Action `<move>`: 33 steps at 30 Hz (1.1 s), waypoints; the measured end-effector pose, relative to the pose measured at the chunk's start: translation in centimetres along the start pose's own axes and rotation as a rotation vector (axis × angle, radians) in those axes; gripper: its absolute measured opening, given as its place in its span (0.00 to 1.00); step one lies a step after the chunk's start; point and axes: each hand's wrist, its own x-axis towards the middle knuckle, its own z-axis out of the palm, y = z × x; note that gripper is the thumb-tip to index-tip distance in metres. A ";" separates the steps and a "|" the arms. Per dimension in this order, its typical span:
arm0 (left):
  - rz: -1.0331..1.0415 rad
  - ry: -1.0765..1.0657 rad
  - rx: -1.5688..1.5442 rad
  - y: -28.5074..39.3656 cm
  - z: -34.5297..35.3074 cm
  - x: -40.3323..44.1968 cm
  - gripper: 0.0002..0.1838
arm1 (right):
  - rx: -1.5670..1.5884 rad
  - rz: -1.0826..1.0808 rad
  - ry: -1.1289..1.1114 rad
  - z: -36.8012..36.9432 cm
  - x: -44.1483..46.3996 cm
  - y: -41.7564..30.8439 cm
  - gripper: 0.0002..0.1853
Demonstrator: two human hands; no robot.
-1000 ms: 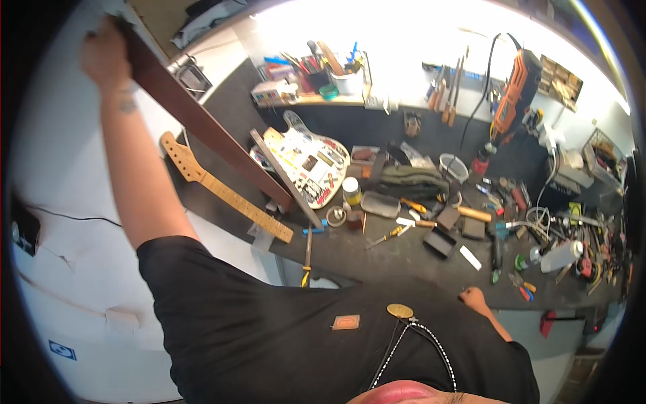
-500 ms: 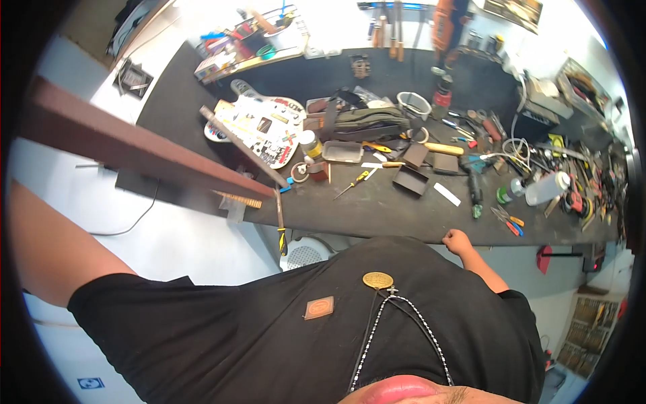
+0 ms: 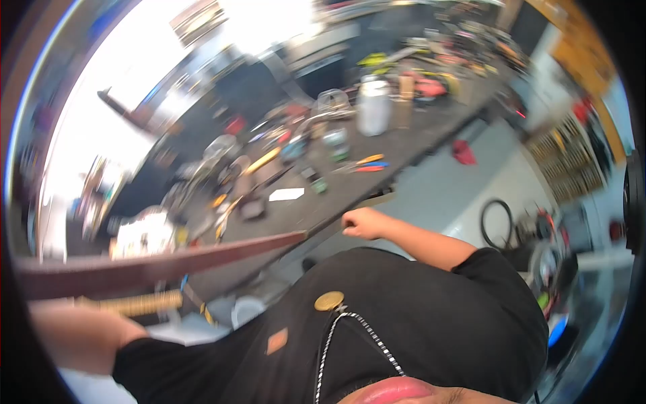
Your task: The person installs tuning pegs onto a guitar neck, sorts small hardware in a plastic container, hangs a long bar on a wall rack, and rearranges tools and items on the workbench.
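Observation:
My right hand [image 3: 362,223] is loosely closed by the front edge of the dark workbench [image 3: 296,219], and I see nothing in its curled fingers. My left arm [image 3: 81,330] reaches out at the lower left; its hand is outside the picture. A long maroon bar [image 3: 175,264] runs from the left edge across the front of the bench, just above that arm. Whether my left hand holds the bar is hidden. Near my right hand lie a white strip [image 3: 286,194] and a few tools with orange, blue and red handles [image 3: 370,165].
A white bottle [image 3: 374,108] and a small green-based jar [image 3: 336,145] stand on the bench. Blurred tools are heaped at its far end [image 3: 464,47]. A white patterned guitar body [image 3: 145,234] lies behind the bar. A tool board [image 3: 564,158] and a black ring [image 3: 496,222] are at right.
My view has swung to the right, showing more of the floor and tool board. The maroon bar now lies flatter across the picture. My right hand stays closed near the bench edge.

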 end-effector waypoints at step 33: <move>-0.067 0.188 -2.182 23.8 95.4 36.2 0.25 | 0.623 1.763 0.611 4.8 -55.6 49.5 0.21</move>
